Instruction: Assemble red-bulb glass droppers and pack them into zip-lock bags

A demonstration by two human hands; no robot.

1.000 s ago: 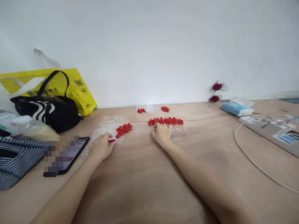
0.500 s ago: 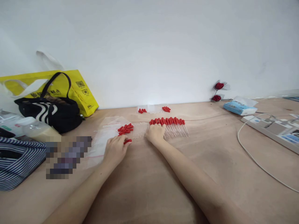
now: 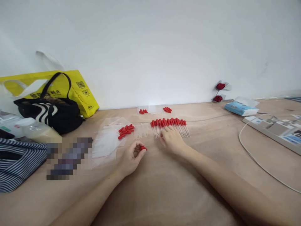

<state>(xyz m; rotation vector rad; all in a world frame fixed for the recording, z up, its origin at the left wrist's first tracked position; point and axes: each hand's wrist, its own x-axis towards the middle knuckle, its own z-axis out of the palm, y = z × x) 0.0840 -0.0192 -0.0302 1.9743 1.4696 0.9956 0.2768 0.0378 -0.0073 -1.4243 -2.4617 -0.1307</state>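
Observation:
My left hand (image 3: 133, 158) is closed in a pinch on a red rubber dropper bulb (image 3: 143, 147), held above the tabletop. My right hand (image 3: 170, 138) pinches a thin clear dropper tube (image 3: 155, 133), whose end sticks out to the left; the fingertips are partly hidden and slightly blurred. Behind and around that hand lies a row of droppers (image 3: 182, 124), red bulbs at the far end and clear tubes toward me. Left of them is a row of bare clear tubes (image 3: 141, 130). A pile of loose red bulbs (image 3: 126, 131) rests beside these, at the edge of clear plastic bags (image 3: 104, 146).
Near the wall lies another clear bag (image 3: 155, 109) with red bulbs at both ends. A yellow bag (image 3: 89, 100), black pouch (image 3: 63, 117), bottle (image 3: 39, 130) and striped bag (image 3: 21, 166) crowd the left. Tissues (image 3: 241, 108), a power strip (image 3: 270, 128) and cable occupy the right.
My left hand has moved right and toward me with the red bulb, away from the pile. My right hand has shifted right from the bare tubes, and a clear tube now shows in its fingers.

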